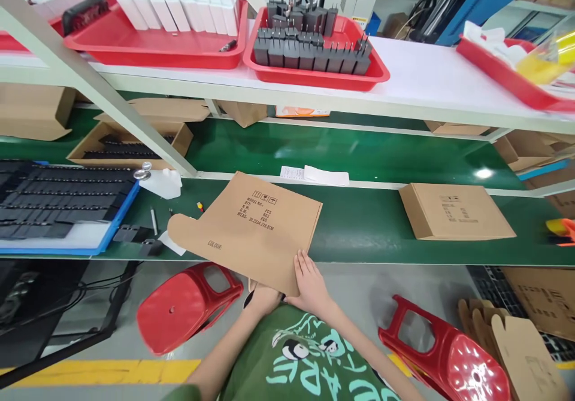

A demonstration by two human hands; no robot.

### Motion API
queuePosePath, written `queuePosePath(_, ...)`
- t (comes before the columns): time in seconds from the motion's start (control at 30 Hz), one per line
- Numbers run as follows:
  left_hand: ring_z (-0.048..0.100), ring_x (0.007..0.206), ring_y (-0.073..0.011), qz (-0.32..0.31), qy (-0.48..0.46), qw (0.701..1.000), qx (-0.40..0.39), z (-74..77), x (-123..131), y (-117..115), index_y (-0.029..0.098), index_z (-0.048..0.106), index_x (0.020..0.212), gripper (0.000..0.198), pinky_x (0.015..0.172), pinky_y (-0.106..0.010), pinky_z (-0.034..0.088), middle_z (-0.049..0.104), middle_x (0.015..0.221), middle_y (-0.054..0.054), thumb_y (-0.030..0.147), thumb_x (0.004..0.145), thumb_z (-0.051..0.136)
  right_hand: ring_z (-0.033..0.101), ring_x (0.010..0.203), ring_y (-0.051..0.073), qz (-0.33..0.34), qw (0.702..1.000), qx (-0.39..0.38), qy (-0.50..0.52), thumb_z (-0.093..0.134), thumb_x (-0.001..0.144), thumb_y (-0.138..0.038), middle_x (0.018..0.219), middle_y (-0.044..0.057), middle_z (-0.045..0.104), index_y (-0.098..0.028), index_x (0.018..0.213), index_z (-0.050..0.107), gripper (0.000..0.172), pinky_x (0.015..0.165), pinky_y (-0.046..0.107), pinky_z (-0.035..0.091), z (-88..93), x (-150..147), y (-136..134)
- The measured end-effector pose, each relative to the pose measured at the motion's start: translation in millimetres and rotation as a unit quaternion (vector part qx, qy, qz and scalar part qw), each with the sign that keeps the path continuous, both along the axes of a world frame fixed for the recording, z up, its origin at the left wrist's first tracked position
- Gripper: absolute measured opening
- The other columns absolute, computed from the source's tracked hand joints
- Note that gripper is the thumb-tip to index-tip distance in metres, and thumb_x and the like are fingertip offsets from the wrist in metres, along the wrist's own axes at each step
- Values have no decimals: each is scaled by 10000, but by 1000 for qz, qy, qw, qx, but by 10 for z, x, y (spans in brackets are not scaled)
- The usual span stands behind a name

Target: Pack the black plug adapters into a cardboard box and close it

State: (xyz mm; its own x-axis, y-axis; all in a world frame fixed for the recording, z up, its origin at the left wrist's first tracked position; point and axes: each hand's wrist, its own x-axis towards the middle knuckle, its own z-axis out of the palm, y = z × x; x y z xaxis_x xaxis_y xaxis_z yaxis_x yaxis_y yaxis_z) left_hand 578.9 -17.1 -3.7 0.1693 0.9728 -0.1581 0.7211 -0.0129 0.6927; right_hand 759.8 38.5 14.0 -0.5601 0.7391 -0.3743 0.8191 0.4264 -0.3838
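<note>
A brown cardboard box [251, 227], flat-looking and tilted, reaches over the bench's front edge toward my body. Black print covers its face, and a rounded flap sticks out at its left. My left hand [266, 299] holds its lower edge from below, with the fingers hidden behind the cardboard. Against the lower right corner, my right hand [311, 281] lies with its fingers stretched flat on the printed face. A closed cardboard box [453, 212] with similar print rests on the green bench [354, 233] farther right.
Red trays [314, 81] of grey and white adapters line the shelf above. At left are a blue-edged tray [103, 233] of black parts and an open carton [130, 143]. Red stools [173, 311] and folded cardboard [525, 353] stand below. White papers [326, 176] lie behind the box.
</note>
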Motion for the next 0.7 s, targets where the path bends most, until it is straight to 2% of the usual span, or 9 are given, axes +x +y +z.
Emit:
queuePosePath(0.07, 664, 1025, -202, -30, 7, 999, -9, 175, -205, -258, 178, 643, 1174, 286, 894, -411, 581, 663, 1199, -86, 379, 974, 618, 194, 1551, 359, 11, 1000, 10, 13, 710, 755, -632, 1654, 216, 179, 12, 1555, 309, 1102, 1263, 467, 230, -115, 22, 0)
queuePosePath(0.13, 675, 923, -172, -10, 30, 999, -13, 404, -524, -310, 164, 656, 1117, 263, 825, -368, 593, 686, 1105, -69, 383, 976, 615, 250, 1527, 388, 13, 999, 21, 25, 699, 770, -638, 1634, 247, 228, 27, 1529, 358, 1065, 1245, 491, 263, -220, 46, 1)
queuePosePath(0.2, 672, 936, -171, 65, 76, 995, -5, 599, -922, -89, 173, 662, 1100, 233, 858, -379, 584, 688, 1101, -67, 365, 997, 580, 292, 1504, 415, 12, 998, 36, 40, 670, 803, -637, 1612, 278, 268, 44, 1499, 403, 1010, 1228, 521, 283, -313, 67, 4)
queuePosePath(0.27, 645, 1094, -221, 159, 130, 979, 13, 673, -1347, 323, 181, 621, 1228, 301, 967, -459, 548, 641, 1257, -96, 365, 993, 584, 336, 1479, 424, 10, 997, 54, 58, 610, 849, -646, 1586, 296, 320, 52, 1466, 449, 946, 1219, 539, 290, -392, 79, 12)
queuePosePath(0.37, 557, 1272, -287, 247, 189, 950, 32, 536, -1842, 930, 198, 567, 1338, 401, 1073, -552, 468, 539, 1430, -119, 364, 976, 609, 431, 1417, 416, -2, 993, 85, 85, 502, 895, -692, 1523, 301, 430, 39, 1402, 531, 890, 1195, 536, 331, -471, 76, 20)
queuePosePath(0.43, 525, 1317, -306, 263, 205, 942, 37, 352, -1982, 1150, 200, 554, 1359, 436, 1098, -577, 440, 511, 1466, -122, 361, 962, 631, 482, 1373, 410, -23, 989, 104, 101, 426, 911, -728, 1478, 295, 489, 20, 1351, 584, 882, 1167, 533, 372, -509, 52, 8)
queuePosePath(0.5, 521, 1323, -306, 266, 208, 940, 44, 157, -2003, 1207, 206, 554, 1362, 436, 1101, -576, 440, 503, 1477, -121, 360, 961, 633, 503, 1349, 419, -57, 985, 119, 112, 377, 907, -764, 1450, 298, 517, 8, 1304, 617, 901, 1139, 543, 402, -550, 5, -27)
queuePosePath(0.57, 511, 1334, -308, 267, 201, 941, 48, -6, -1987, 1168, 211, 549, 1370, 439, 1105, -577, 437, 488, 1493, -122, 358, 964, 628, 501, 1348, 428, -99, 980, 125, 121, 379, 889, -793, 1453, 298, 513, -5, 1279, 630, 914, 1122, 551, 418, -592, -57, -81)
queuePosePath(0.7, 483, 1362, -316, 279, 166, 945, 44, -186, -2072, 1049, 221, 530, 1395, 467, 1122, -587, 416, 454, 1527, -121, 369, 963, 626, 451, 1411, 381, -196, 964, 113, 138, 379, 883, -797, 1491, 225, 505, -90, 1281, 634, 850, 1168, 525, 381, -638, -166, -220)
